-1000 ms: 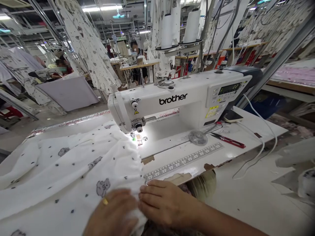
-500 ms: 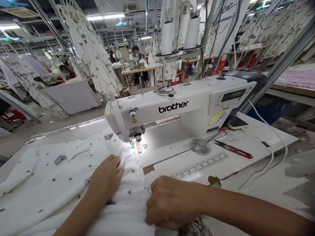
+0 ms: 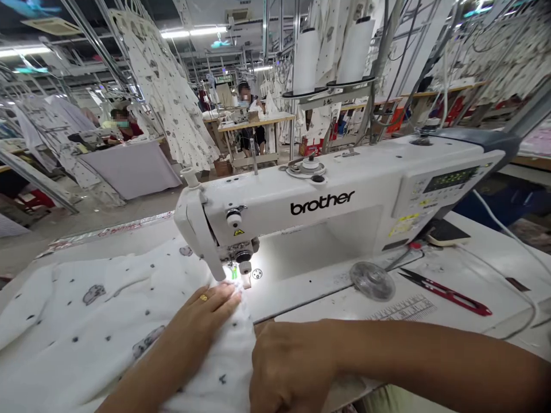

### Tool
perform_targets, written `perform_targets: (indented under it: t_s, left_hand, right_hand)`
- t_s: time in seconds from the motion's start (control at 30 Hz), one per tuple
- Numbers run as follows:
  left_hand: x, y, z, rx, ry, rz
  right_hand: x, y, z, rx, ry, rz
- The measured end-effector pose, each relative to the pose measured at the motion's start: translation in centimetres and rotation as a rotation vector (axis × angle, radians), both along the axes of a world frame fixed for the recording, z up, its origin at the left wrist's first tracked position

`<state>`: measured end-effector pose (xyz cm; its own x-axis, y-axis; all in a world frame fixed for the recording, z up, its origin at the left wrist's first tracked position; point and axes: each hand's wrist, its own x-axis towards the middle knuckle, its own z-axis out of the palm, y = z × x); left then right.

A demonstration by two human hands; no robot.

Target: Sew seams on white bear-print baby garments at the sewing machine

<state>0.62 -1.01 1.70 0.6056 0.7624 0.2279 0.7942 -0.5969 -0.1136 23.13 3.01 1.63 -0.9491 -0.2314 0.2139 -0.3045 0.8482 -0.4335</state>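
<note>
Soft matt cloth [image 3: 55, 338], glossy machine [image 3: 267, 201]

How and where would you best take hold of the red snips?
Probably by the red handles, coming from the right: the snips lie flat, their dark blades pointing left toward the clear round disc.

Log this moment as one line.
left hand: flat on printed cloth near machine head; right hand: curled at cloth edge, grip hidden; red snips: on table
</note>
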Motion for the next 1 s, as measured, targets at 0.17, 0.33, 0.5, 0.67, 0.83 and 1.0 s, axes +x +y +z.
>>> perform_targets:
  t_s: [0.17, 0.33, 0.5, 0.67, 0.83, 1.0]
  left_hand:
    - [-0.4, 1.8, 0.6, -0.012, -0.019, 0.044]
    - [-0.5, 0.6, -0.1, 0.031, -0.042, 0.029]
    - [-1.2, 1.0, -1.1, 0.035, -0.06, 0.086]
    - [-1.6, 2.6, 0.1, -0.054, -0.037, 0.113]
    - [-0.2, 0.1, 0.5, 0.05, -0.032, 0.331]
    - [0.3, -1.2, -0.4, -0.093, -0.07, 0.569]
  right_hand:
    - [0.0, 0.6, -0.8, 0.058, 0.096, -0.067]
    - [-0.1, 1.0, -1.4, 0.114, 0.117, -0.06]
    - [-0.1, 1.4, -1.8, 0.178, 0.202, -0.119]
    - [-0.1, 2.1, -1.8, 0.284, 0.246, -0.161]
    - [-0.2, 1.9, -1.5, 0.425, 0.405, -0.134]
    - [-0.4, 1.3, -1.2, 0.577, 0.579, -0.11]
